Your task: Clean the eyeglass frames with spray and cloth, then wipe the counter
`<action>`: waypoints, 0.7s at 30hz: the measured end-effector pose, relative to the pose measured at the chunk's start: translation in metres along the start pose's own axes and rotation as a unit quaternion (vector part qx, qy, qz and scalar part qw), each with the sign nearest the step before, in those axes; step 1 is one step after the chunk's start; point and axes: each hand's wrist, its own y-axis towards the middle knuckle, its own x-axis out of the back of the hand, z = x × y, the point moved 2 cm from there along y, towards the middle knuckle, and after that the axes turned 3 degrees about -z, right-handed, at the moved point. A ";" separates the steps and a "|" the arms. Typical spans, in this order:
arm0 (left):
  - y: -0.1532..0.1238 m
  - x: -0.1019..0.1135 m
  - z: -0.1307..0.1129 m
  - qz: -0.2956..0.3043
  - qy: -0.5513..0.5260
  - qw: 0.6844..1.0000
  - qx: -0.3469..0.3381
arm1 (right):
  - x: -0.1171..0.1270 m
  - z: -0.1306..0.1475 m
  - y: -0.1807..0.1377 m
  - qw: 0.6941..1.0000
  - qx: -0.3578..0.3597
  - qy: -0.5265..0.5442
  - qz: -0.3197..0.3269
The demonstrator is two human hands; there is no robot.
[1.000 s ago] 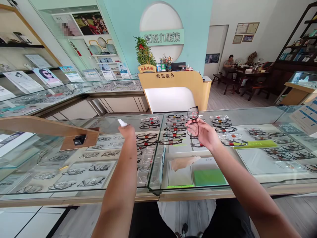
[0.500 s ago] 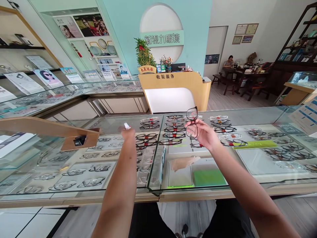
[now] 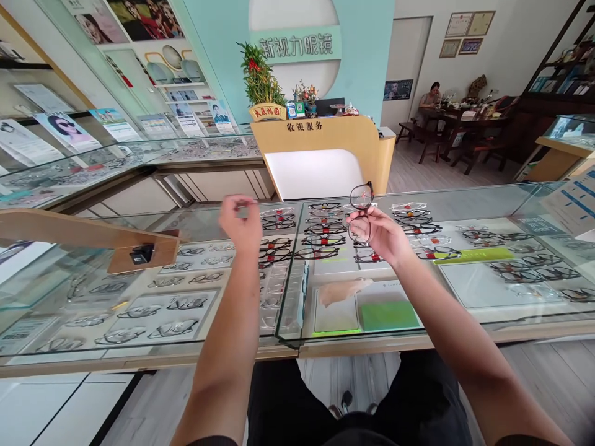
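My right hand (image 3: 383, 232) pinches a pair of dark-framed eyeglasses (image 3: 361, 196) above the glass counter. The glasses are held on end, one lens above the other, with some spots or reflections on the lenses. My left hand (image 3: 240, 224) is raised over the counter to the left, its fingers curled and smeared by motion. What it holds, if anything, cannot be made out. Below and between my arms lies a light pinkish cloth (image 3: 343, 291), close to a green pad (image 3: 389, 316).
Rows of eyeglasses (image 3: 324, 240) are displayed in the glass counter (image 3: 290, 350). A wooden stand (image 3: 144, 254) with a small black item is on the left. Beyond is a cashier desk (image 3: 320, 139) with a plant (image 3: 261, 77). A person (image 3: 431, 99) sits at a far table.
My left hand has lifted and turned; the white-tipped item seen in it before no longer shows. My right hand keeps the eyeglasses in nearly the same place. The view has tilted down slightly.
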 end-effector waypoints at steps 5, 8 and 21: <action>-0.071 -0.020 -0.073 0.520 -0.089 0.842 -0.114 | 0.003 0.002 0.003 1.000 0.000 -0.005 -0.015; -0.120 -0.021 -0.095 0.667 -0.037 0.726 -0.163 | 0.003 0.002 0.004 1.000 0.005 -0.007 -0.008; -0.135 -0.052 -0.061 0.701 -0.098 0.703 0.067 | 0.002 0.004 0.003 1.000 0.011 -0.017 -0.006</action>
